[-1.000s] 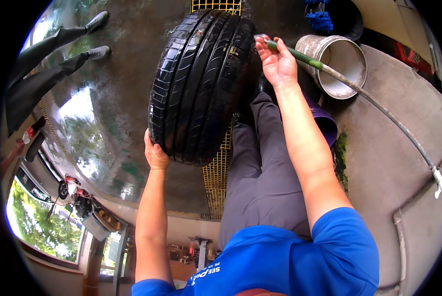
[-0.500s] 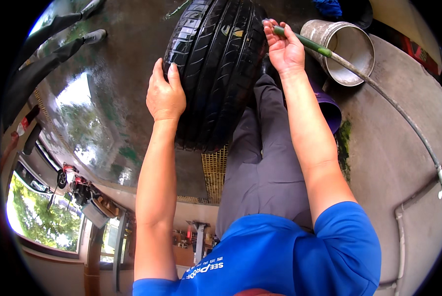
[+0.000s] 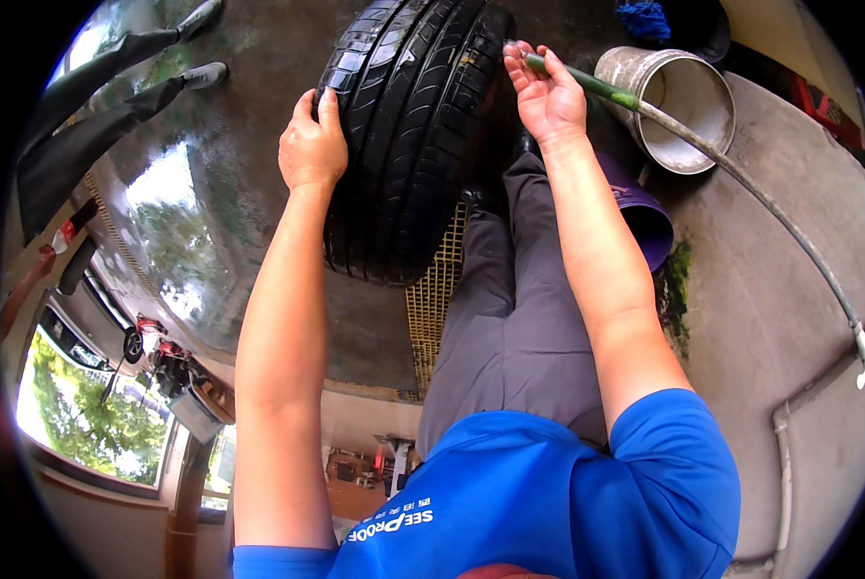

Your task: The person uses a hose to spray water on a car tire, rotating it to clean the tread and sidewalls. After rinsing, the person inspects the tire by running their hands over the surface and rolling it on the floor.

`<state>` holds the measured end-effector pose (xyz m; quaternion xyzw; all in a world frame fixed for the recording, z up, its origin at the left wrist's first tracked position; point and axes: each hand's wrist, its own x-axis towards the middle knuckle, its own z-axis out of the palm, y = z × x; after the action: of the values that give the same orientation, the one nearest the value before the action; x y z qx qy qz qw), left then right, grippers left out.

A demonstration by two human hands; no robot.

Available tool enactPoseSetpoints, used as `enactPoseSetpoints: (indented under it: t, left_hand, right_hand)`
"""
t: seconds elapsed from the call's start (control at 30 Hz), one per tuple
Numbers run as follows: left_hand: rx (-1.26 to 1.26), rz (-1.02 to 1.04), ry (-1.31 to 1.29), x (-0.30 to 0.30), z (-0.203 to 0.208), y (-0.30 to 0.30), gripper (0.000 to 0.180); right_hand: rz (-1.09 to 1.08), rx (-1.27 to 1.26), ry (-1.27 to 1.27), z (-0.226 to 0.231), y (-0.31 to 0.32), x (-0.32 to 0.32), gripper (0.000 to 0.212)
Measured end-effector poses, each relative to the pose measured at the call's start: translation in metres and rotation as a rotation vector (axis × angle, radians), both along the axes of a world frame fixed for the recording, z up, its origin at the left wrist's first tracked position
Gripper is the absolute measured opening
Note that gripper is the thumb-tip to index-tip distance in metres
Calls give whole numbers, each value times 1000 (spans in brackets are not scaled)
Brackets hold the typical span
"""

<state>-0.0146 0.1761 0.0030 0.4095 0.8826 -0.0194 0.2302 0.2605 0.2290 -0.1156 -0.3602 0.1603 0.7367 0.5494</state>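
Wet-looking black rubber tyre (image 3: 398, 154), upright before your legs: could roll.
Left hand (image 3: 314, 150) at its edge, cannot tell if pinching; right hand (image 3: 554, 104) pinches green-ended grey hose (image 3: 601, 88). Likely cause: slick tread.

We stretch both arms (image 3: 283, 338) ahead, left hand (image 3: 313, 150) back-side up, right hand (image 3: 552, 104) palm up with fingers (image 3: 516, 71) bent.

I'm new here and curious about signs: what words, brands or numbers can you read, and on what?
Blue shirt: white printed lettering on the front; I don't copy out wording.
Tyre: pale marks on the tread, too blurred to read.
Red object at right: any marking is too small to read.
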Motion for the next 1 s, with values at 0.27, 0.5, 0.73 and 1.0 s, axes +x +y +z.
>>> enactPoseSetpoints:
  t: [0.27, 0.5, 0.73, 1.0]
  left_hand:
    - [-18, -1, 20, 2, -5, 20, 59]
    - [-27, -8, 27, 6, -9, 29, 60]
    - [-39, 0, 30, 10, -5, 33, 61]
    - [-28, -12, 30, 10, -6, 31, 61]
  right_hand:
    - [12, -11, -17, 15, -8, 0, 10]
    - [106, -15, 17, 45, -30, 6, 14]
    - [238, -65, 76, 110, -63, -3, 13]
    - [244, -101, 74, 104, -82, 4, 14]
